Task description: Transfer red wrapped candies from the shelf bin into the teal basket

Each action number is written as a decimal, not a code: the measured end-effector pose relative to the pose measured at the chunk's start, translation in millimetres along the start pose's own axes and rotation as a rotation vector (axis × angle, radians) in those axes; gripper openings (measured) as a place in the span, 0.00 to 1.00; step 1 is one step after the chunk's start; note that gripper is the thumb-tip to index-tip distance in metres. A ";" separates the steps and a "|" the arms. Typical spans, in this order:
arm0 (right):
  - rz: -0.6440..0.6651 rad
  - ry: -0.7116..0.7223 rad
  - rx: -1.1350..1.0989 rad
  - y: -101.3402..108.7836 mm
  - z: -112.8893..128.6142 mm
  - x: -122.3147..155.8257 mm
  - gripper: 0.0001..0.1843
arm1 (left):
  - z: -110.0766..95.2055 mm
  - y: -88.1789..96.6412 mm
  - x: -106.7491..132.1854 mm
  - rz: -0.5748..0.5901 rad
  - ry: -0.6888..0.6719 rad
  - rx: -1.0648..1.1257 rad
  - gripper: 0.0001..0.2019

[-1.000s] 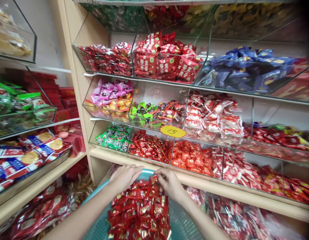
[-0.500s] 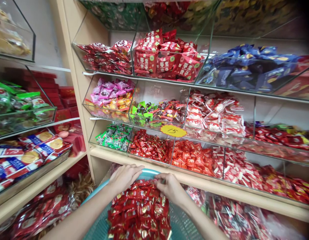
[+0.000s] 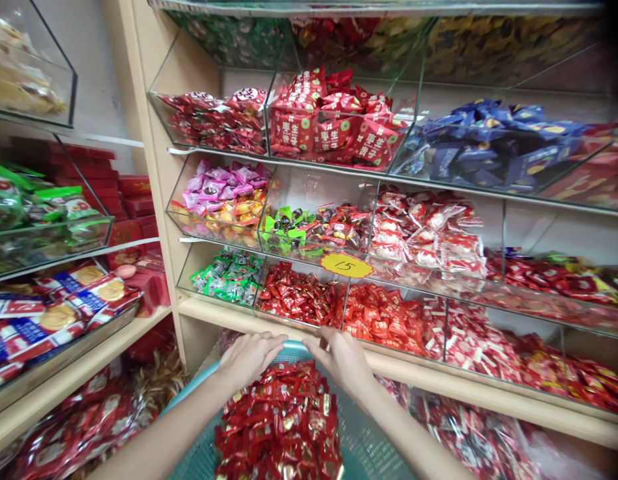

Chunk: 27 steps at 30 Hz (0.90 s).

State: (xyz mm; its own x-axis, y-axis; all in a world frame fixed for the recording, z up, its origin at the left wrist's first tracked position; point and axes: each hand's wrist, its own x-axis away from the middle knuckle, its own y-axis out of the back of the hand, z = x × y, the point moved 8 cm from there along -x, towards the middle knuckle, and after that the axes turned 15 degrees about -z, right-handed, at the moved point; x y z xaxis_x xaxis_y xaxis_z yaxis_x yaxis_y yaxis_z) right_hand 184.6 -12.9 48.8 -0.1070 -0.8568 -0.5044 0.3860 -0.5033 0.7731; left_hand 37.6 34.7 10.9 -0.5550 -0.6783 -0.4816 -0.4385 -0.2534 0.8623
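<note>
A teal plastic basket (image 3: pixel 365 448) sits low in front of me, heaped with red and gold wrapped candies (image 3: pixel 281 420). My left hand (image 3: pixel 249 357) lies over the basket's far rim, fingers curled down on it beside the heap. My right hand (image 3: pixel 341 359) is raised just above the heap's far end, near the wooden shelf edge (image 3: pixel 439 381). Its fingers are drawn together and I cannot make out what they hold. Right above the hands is a clear bin of small red candies (image 3: pixel 299 300).
Tiers of clear bins hold wrapped sweets: green (image 3: pixel 229 272), pink and yellow (image 3: pixel 223 193), large red packs (image 3: pixel 333 123), blue (image 3: pixel 499 143). A yellow tag marked 15 (image 3: pixel 346 265) sticks to one bin. Snack packs (image 3: pixel 59 313) fill shelves at left, and bagged red sweets (image 3: pixel 469 433) lie below.
My right hand has lifted off the heap and moved up toward the shelf edge. My left hand stays on the rim. The view has tilted slightly.
</note>
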 end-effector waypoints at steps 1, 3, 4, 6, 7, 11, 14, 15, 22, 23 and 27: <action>-0.016 0.016 0.030 1.6 3.1 -11.6 0.17 | 0.3 0.0 -0.3 0.003 0.004 0.006 0.18; -0.038 0.031 0.087 -0.8 5.9 -37.2 0.15 | 0.8 0.6 -0.8 0.010 0.009 0.012 0.19; -0.040 0.017 0.117 -4.9 4.5 -49.9 0.12 | 1.1 1.0 -0.9 0.014 0.010 0.008 0.19; -0.036 -0.059 0.171 -16.5 -3.5 -72.1 0.10 | 1.8 1.6 -0.8 0.019 0.006 -0.017 0.19; -0.032 -0.100 0.186 -23.3 -7.9 -80.7 0.10 | 2.2 1.8 -0.6 0.020 0.002 -0.035 0.18; -0.029 -0.187 0.173 -49.8 -16.8 -98.3 0.10 | 2.6 2.0 0.4 0.014 -0.022 -0.089 0.18; -0.039 -0.227 0.118 -63.9 -19.2 -100.5 0.10 | 2.3 3.5 1.1 0.005 -0.030 -0.102 0.18; -0.048 -0.236 0.092 -66.8 -20.1 -100.9 0.09 | 2.3 4.2 1.2 0.002 -0.030 -0.104 0.18; -0.112 -0.236 -0.161 -60.7 -28.9 -102.1 0.07 | 3.8 4.3 2.3 0.001 -0.021 -0.089 0.18; -0.120 -0.224 -0.191 -54.4 -28.7 -99.7 0.07 | 4.3 3.9 2.5 0.001 -0.016 -0.086 0.18; -0.117 -0.170 -0.514 -22.2 -15.6 -75.9 0.12 | 4.9 3.5 2.1 -0.007 -0.002 -0.065 0.18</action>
State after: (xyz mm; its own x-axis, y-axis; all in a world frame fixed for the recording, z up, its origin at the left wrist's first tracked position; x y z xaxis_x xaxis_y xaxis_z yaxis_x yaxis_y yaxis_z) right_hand 198.4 65.0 63.8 -0.3057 -0.8260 -0.4735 0.7559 -0.5129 0.4068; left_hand 31.4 35.7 12.1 -0.5538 -0.6747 -0.4880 -0.3960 -0.3022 0.8671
